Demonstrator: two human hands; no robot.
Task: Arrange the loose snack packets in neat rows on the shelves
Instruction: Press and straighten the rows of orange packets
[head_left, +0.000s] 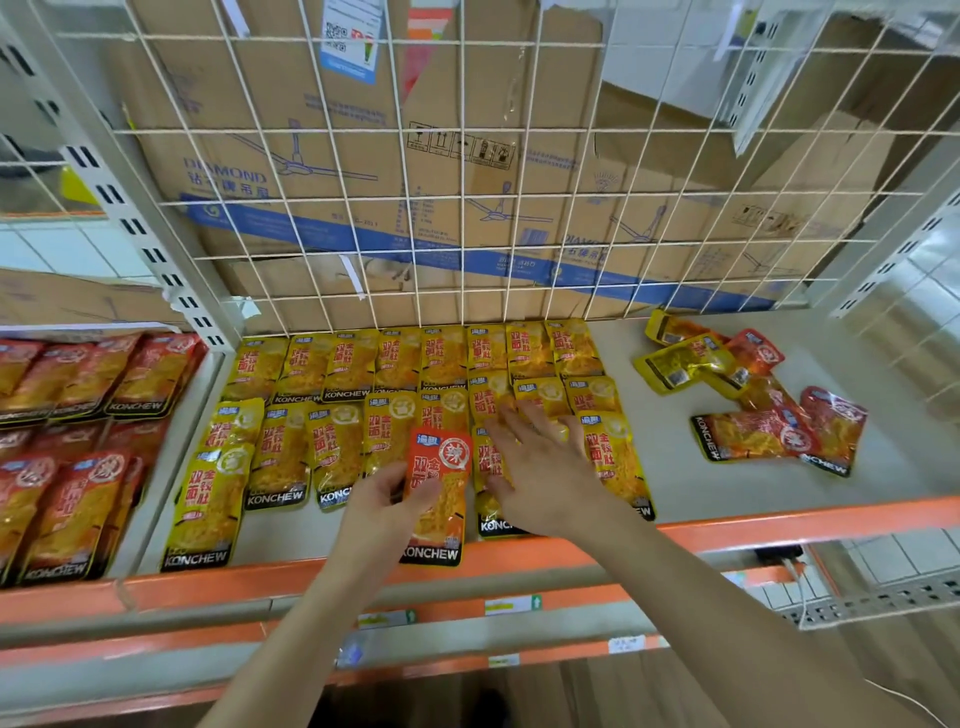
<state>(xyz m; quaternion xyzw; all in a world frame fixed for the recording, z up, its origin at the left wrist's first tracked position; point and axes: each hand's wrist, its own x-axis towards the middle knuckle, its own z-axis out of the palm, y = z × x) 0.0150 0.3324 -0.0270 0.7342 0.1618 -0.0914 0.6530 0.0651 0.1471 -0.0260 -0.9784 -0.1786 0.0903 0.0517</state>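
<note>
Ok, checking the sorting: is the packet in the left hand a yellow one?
No, the left hand grips a red packet, held among the yellow packets.

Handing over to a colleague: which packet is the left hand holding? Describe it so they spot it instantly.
Find the shelf with the block of yellow packets. At the block's front, the left hand pinches one packet. It alone there is red.

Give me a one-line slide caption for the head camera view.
Left hand holds a red packet over the yellow packet rows, right hand flat on them; loose packets lie farther right.
</note>
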